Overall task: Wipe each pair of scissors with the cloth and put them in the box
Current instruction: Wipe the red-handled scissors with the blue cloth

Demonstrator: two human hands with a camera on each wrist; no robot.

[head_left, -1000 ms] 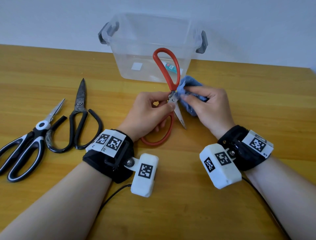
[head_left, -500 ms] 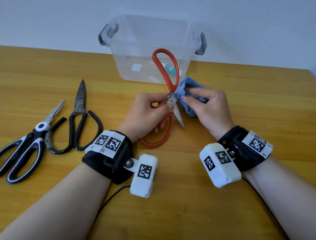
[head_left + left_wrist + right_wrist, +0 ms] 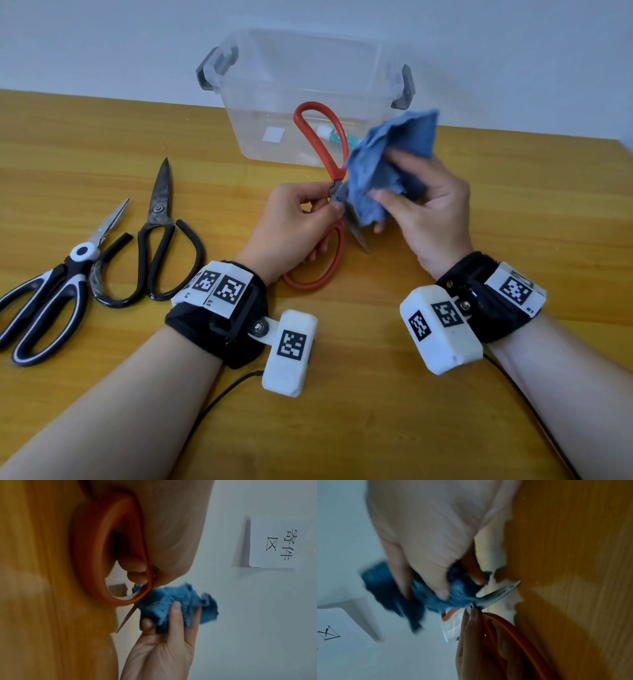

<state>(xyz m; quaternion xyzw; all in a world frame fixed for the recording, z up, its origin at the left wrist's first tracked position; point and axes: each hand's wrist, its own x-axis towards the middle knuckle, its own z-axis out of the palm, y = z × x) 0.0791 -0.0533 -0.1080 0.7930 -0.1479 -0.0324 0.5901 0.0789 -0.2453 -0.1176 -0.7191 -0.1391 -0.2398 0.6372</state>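
My left hand [image 3: 301, 219] grips the red-handled scissors [image 3: 322, 137] near the pivot, with the blades pointing down toward me over the table. The same red handle loop [image 3: 89, 555] fills the left wrist view, its blade tip low and free. My right hand [image 3: 424, 212] holds the bunched blue cloth [image 3: 390, 161] against the scissors at the pivot and upper blade. In the right wrist view the cloth [image 3: 436, 599] is blurred beside the steel blade [image 3: 498, 593]. The clear plastic box [image 3: 305, 96] stands behind, open-topped.
Two more pairs lie on the wooden table at the left: black iron scissors [image 3: 157, 240] and black-and-white kitchen scissors [image 3: 58, 291]. The box has grey latches [image 3: 212, 68] and a small label inside. A wall rises right behind the box.
My right hand has turned palm-up and lifted the cloth, which now fans out higher beside the red handle. The left hand and scissors have barely moved.
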